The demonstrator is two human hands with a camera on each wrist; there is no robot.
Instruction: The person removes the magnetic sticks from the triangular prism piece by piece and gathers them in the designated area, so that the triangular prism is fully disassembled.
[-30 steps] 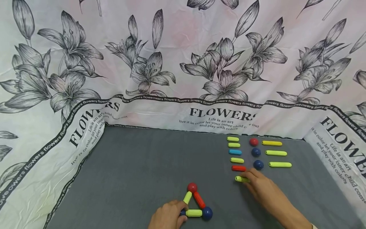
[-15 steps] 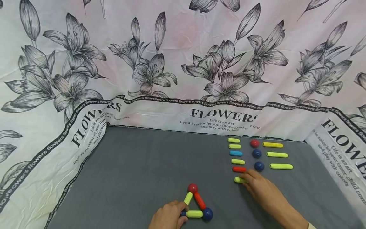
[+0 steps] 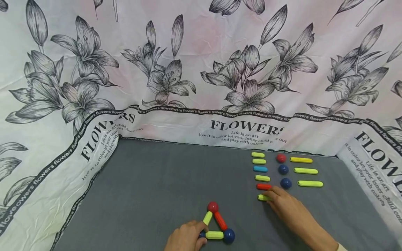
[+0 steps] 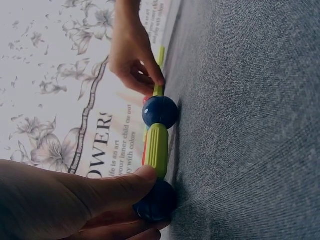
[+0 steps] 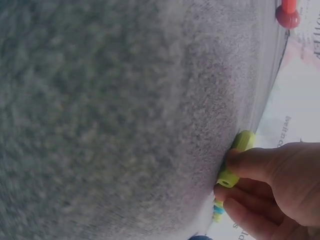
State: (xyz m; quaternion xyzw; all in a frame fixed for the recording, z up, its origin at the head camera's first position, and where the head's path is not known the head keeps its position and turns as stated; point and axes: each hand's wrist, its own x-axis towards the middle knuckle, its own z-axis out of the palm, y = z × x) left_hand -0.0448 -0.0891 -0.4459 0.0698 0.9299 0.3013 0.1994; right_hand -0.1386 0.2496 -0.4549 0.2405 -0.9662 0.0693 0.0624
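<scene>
My left hand (image 3: 185,236) grips a dark blue ball (image 4: 156,202) at the near-left corner of a small triangle of balls and rods. A yellow-green rod (image 3: 215,235) joins it to another dark blue ball (image 3: 229,236). From there a red rod (image 3: 220,221) runs to a red ball (image 3: 213,207), and a second yellow-green rod (image 3: 207,218) forms the left side, partly behind my fingers. My right hand (image 3: 287,205) pinches a short yellow-green rod (image 5: 243,141) between thumb and fingers, low at the grey cloth, just in front of a loose short red rod (image 3: 263,187).
Beyond my right hand lie columns of pieces: short rods, including a blue rod (image 3: 260,169), a red ball (image 3: 281,158) with dark blue balls (image 3: 286,183), and longer yellow rods (image 3: 310,183). A flower-printed cloth (image 3: 163,123) borders the grey surface (image 3: 163,174) at the back and sides.
The head view has shifted slightly. My right fingers now cover more of the short yellow-green rod. My left hand stays on the blue ball, and the triangle looks the same.
</scene>
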